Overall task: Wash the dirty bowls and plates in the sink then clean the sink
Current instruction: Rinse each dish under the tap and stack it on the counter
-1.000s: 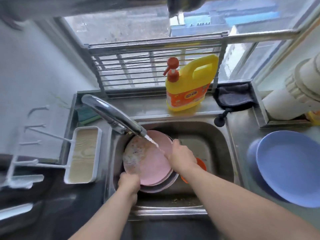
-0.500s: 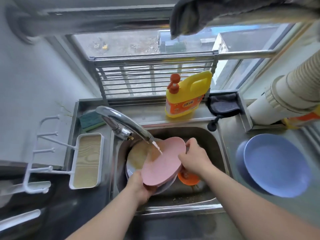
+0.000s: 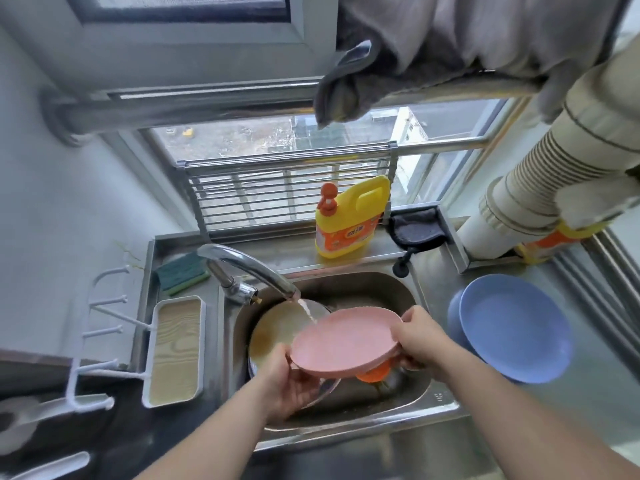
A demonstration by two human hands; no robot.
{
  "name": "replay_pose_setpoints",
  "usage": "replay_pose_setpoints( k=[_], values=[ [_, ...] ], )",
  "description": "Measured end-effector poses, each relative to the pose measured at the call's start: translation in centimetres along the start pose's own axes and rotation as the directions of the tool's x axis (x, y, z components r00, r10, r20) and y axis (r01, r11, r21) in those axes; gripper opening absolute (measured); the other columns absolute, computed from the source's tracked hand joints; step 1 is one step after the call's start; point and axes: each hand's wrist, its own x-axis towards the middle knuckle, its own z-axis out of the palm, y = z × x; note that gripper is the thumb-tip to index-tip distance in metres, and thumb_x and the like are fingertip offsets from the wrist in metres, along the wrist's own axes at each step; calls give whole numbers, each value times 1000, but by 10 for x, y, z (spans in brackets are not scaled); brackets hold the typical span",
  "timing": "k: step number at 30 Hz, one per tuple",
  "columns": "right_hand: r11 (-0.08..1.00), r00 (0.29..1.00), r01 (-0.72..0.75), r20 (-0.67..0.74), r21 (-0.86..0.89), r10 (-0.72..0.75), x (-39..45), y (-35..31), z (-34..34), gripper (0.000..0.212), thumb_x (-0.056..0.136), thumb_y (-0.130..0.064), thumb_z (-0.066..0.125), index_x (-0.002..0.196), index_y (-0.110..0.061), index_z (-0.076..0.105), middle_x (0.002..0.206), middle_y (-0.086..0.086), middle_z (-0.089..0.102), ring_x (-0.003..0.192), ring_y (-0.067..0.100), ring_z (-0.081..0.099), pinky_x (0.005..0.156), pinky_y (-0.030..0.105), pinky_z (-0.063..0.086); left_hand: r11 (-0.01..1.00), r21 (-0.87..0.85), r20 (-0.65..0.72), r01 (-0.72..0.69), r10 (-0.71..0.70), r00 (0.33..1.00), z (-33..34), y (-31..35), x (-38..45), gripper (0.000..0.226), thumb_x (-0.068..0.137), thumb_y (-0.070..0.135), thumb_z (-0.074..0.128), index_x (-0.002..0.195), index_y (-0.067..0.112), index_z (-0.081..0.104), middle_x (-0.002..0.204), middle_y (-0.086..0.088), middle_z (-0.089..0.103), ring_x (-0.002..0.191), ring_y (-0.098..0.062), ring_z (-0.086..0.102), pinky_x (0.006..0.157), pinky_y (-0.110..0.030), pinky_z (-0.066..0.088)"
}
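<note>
The sink holds a dirty plate under the running tap, and above it my left hand and right hand grip the pink plate by opposite rims, rinsing, which I judge next needs setting right on the desk.

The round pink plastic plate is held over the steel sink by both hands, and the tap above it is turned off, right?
Not quite. The head view shows the curved chrome tap running: a thin stream falls at the round pink plastic plate's far edge. The rest holds: the left hand and the right hand each grip a side of the rim, over the steel sink.
</note>
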Motion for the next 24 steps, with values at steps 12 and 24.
replay_pose_setpoints(
  k=[12, 24],
  values=[
    [987, 979, -93, 193, 128, 67, 6, 38, 130, 28, 94, -9, 45, 118, -21, 37, 112, 18, 60, 70, 30, 65, 46, 31, 50, 736, 505, 17, -450, 512, 859, -48, 49, -23, 21, 112, 29, 40, 126, 27, 56, 116, -7, 68, 92, -23, 67, 67, -35, 57],
    [930, 902, 365, -229, -42, -365, 0, 7, 61, 4, 109, -40, 36, 109, -36, 38, 92, 2, 67, 83, 29, 64, 70, 40, 46, 965, -164, 16, -204, 209, 978, -22, 22, 15, 51, 111, 37, 28, 125, 10, 70, 123, -22, 74, 117, -44, 65, 96, -55, 51]
  ],
)
